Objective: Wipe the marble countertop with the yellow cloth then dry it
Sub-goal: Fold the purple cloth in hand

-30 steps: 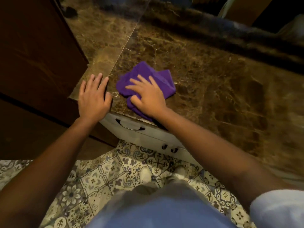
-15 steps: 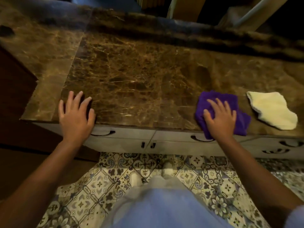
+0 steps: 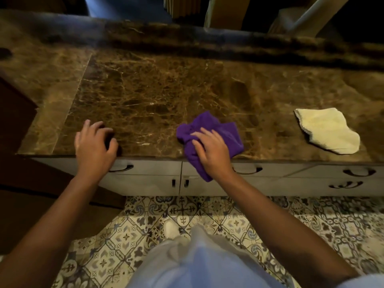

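Observation:
The brown marble countertop (image 3: 158, 88) stretches across the view. A crumpled purple cloth (image 3: 226, 132) lies at its front edge, one corner hanging over the drawers. My right hand (image 3: 212, 150) presses down on that cloth, fingers spread over it. A pale yellow cloth (image 3: 326, 129) lies flat on the counter to the right, apart from both hands. My left hand (image 3: 93, 144) rests at the counter's front edge, fingers curled and lifted, holding nothing.
White drawers and cabinet doors with dark handles (image 3: 249, 169) run under the counter. A dark wooden cabinet (image 3: 14, 113) stands at the left. Patterned floor tiles (image 3: 187, 213) lie below. A raised marble ledge (image 3: 207, 38) borders the back.
My right hand has slid the purple cloth from the left end toward the yellow cloth, then back left. The cloth has bunched up. My left hand's fingers have curled off the surface.

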`<act>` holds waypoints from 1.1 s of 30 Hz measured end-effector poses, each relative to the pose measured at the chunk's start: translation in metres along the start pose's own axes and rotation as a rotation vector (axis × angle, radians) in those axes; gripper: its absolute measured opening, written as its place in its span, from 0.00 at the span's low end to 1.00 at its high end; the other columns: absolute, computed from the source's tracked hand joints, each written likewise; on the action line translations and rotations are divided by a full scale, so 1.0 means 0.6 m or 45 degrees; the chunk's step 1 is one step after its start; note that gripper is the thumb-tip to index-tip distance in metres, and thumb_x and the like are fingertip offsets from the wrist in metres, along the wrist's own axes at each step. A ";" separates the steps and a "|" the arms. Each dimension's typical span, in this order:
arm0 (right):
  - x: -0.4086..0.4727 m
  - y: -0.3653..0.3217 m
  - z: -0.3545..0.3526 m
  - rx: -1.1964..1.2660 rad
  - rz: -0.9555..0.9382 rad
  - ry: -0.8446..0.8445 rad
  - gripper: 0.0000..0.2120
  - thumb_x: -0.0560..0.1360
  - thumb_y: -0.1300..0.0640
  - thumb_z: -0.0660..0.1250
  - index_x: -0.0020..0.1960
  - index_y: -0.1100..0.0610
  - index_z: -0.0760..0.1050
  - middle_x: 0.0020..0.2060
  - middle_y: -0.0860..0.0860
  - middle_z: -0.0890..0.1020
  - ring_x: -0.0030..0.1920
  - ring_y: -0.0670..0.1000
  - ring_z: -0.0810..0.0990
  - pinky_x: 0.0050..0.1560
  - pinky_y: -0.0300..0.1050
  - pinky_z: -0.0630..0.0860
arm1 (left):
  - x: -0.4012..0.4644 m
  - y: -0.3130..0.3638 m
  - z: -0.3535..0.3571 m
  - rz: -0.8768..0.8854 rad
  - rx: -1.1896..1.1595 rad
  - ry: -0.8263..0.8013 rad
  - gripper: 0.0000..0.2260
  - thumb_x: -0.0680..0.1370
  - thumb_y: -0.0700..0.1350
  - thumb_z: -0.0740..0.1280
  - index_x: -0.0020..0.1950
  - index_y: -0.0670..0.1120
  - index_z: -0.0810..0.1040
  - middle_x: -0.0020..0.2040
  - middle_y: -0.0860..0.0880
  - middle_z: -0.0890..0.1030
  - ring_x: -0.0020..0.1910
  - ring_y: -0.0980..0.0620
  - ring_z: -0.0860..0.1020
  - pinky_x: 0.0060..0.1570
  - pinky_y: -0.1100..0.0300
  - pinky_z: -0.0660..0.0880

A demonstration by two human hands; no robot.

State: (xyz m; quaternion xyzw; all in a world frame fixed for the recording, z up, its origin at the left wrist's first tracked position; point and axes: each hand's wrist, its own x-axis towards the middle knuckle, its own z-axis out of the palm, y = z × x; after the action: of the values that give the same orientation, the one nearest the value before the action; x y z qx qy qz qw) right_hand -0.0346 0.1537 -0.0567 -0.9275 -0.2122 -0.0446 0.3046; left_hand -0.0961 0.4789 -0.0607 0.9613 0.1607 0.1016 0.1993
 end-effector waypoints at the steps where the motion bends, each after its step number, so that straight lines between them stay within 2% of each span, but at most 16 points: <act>1: -0.005 -0.003 -0.006 0.063 0.017 0.035 0.12 0.83 0.58 0.65 0.62 0.60 0.82 0.58 0.56 0.86 0.63 0.59 0.82 0.68 0.56 0.72 | -0.013 0.032 -0.001 0.065 -0.085 -0.014 0.17 0.82 0.45 0.67 0.70 0.41 0.78 0.75 0.40 0.74 0.82 0.41 0.61 0.77 0.39 0.57; 4: -0.010 -0.008 -0.046 0.394 0.235 0.113 0.10 0.84 0.58 0.64 0.59 0.60 0.83 0.50 0.52 0.87 0.51 0.53 0.85 0.55 0.50 0.77 | -0.063 0.153 0.000 0.192 -0.415 -0.198 0.20 0.82 0.49 0.69 0.73 0.47 0.76 0.76 0.47 0.73 0.80 0.49 0.63 0.75 0.50 0.60; 7: -0.022 -0.011 -0.103 0.801 0.336 0.110 0.10 0.84 0.58 0.63 0.55 0.54 0.83 0.44 0.44 0.85 0.45 0.39 0.81 0.49 0.43 0.75 | -0.102 0.268 0.000 0.290 -0.610 -0.256 0.20 0.80 0.62 0.66 0.68 0.53 0.77 0.68 0.56 0.75 0.70 0.66 0.69 0.68 0.64 0.66; 9: -0.038 -0.014 -0.145 0.959 0.277 0.149 0.10 0.83 0.57 0.63 0.52 0.50 0.83 0.43 0.43 0.86 0.45 0.39 0.81 0.48 0.41 0.76 | -0.122 0.329 -0.003 0.287 -0.691 -0.255 0.24 0.77 0.66 0.62 0.64 0.54 0.78 0.62 0.60 0.79 0.63 0.62 0.74 0.62 0.63 0.71; 11: -0.059 -0.013 -0.186 1.069 0.203 0.195 0.12 0.83 0.60 0.63 0.50 0.47 0.83 0.42 0.43 0.86 0.45 0.41 0.82 0.46 0.40 0.77 | -0.138 0.378 -0.011 0.166 -0.922 -0.337 0.20 0.74 0.68 0.65 0.59 0.58 0.78 0.53 0.64 0.83 0.56 0.63 0.80 0.53 0.68 0.75; 13: -0.080 -0.010 -0.222 1.119 0.156 0.260 0.14 0.83 0.64 0.64 0.48 0.47 0.82 0.41 0.43 0.85 0.43 0.41 0.81 0.45 0.38 0.77 | -0.150 0.414 -0.014 0.115 -1.159 -0.464 0.17 0.72 0.66 0.68 0.56 0.59 0.80 0.51 0.64 0.86 0.52 0.64 0.83 0.48 0.71 0.76; 16: -0.112 0.002 -0.265 0.988 0.209 0.423 0.11 0.83 0.52 0.65 0.43 0.46 0.80 0.37 0.42 0.83 0.38 0.39 0.78 0.40 0.39 0.75 | -0.173 0.460 -0.011 0.201 -1.255 -0.674 0.14 0.73 0.62 0.69 0.54 0.57 0.84 0.51 0.59 0.88 0.52 0.61 0.85 0.52 0.64 0.79; 18: -0.133 0.020 -0.283 0.756 0.245 0.575 0.15 0.81 0.44 0.64 0.39 0.49 0.78 0.31 0.43 0.79 0.32 0.40 0.74 0.34 0.44 0.73 | -0.192 0.489 -0.007 0.247 -1.262 -0.755 0.17 0.72 0.64 0.71 0.54 0.55 0.85 0.54 0.57 0.88 0.56 0.58 0.85 0.58 0.60 0.79; 21: -0.159 0.051 -0.309 0.304 0.212 0.761 0.22 0.82 0.44 0.59 0.35 0.57 0.73 0.28 0.47 0.73 0.29 0.49 0.70 0.32 0.50 0.70 | -0.216 0.533 0.006 0.263 -1.279 -0.817 0.28 0.68 0.72 0.72 0.59 0.53 0.82 0.58 0.56 0.87 0.59 0.58 0.84 0.58 0.65 0.77; 23: -0.174 0.066 -0.332 0.325 0.193 0.765 0.23 0.83 0.45 0.58 0.33 0.57 0.71 0.29 0.46 0.71 0.30 0.49 0.70 0.32 0.49 0.68 | -0.227 0.559 0.021 0.237 -1.296 -0.804 0.29 0.69 0.69 0.72 0.63 0.53 0.80 0.60 0.56 0.86 0.59 0.59 0.83 0.58 0.62 0.78; 25: -0.181 0.077 -0.365 0.702 0.294 0.689 0.26 0.82 0.39 0.57 0.31 0.53 0.70 0.27 0.44 0.71 0.29 0.45 0.71 0.31 0.46 0.69 | -0.237 0.583 0.034 0.174 -1.355 -0.849 0.40 0.68 0.72 0.73 0.71 0.48 0.77 0.64 0.51 0.85 0.63 0.55 0.83 0.60 0.59 0.79; 27: -0.184 0.092 -0.405 1.084 0.486 0.588 0.28 0.81 0.35 0.58 0.30 0.52 0.74 0.25 0.43 0.76 0.28 0.42 0.76 0.29 0.38 0.72 | -0.249 0.602 0.046 0.076 -1.467 -0.935 0.49 0.63 0.76 0.73 0.75 0.46 0.74 0.67 0.46 0.83 0.66 0.49 0.82 0.65 0.53 0.77; 29: -0.185 0.110 -0.431 1.288 0.609 0.460 0.25 0.80 0.38 0.60 0.29 0.49 0.77 0.24 0.40 0.80 0.27 0.38 0.79 0.30 0.33 0.75 | -0.261 0.620 0.059 0.049 -1.542 -1.005 0.41 0.63 0.75 0.74 0.68 0.52 0.80 0.64 0.47 0.85 0.61 0.50 0.84 0.59 0.56 0.78; 30: -0.186 0.118 -0.436 1.409 0.631 0.397 0.21 0.79 0.41 0.61 0.31 0.48 0.77 0.24 0.39 0.80 0.26 0.37 0.79 0.33 0.36 0.76 | -0.267 0.633 0.065 0.047 -1.558 -1.017 0.34 0.63 0.74 0.75 0.62 0.55 0.83 0.59 0.49 0.87 0.56 0.53 0.85 0.54 0.59 0.80; 31: -0.190 0.122 -0.437 1.587 0.655 0.366 0.19 0.77 0.42 0.64 0.31 0.48 0.77 0.24 0.39 0.79 0.26 0.38 0.78 0.35 0.38 0.75 | -0.274 0.647 0.068 0.034 -1.572 -0.996 0.29 0.63 0.72 0.77 0.57 0.56 0.86 0.55 0.50 0.88 0.52 0.54 0.86 0.49 0.61 0.80; 33: -0.200 0.131 -0.431 1.954 0.733 0.434 0.20 0.79 0.46 0.68 0.30 0.50 0.78 0.26 0.43 0.76 0.27 0.42 0.75 0.35 0.39 0.74 | -0.283 0.671 0.073 -0.015 -1.600 -0.850 0.22 0.66 0.66 0.79 0.53 0.55 0.87 0.53 0.49 0.89 0.51 0.53 0.86 0.49 0.60 0.81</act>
State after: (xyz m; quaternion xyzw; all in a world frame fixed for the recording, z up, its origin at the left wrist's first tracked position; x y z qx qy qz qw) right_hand -0.0982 -0.0982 0.0845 -0.4610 0.1104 0.0523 0.8789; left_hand -0.1338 0.0544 0.0450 0.6434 0.0072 -0.1259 0.7551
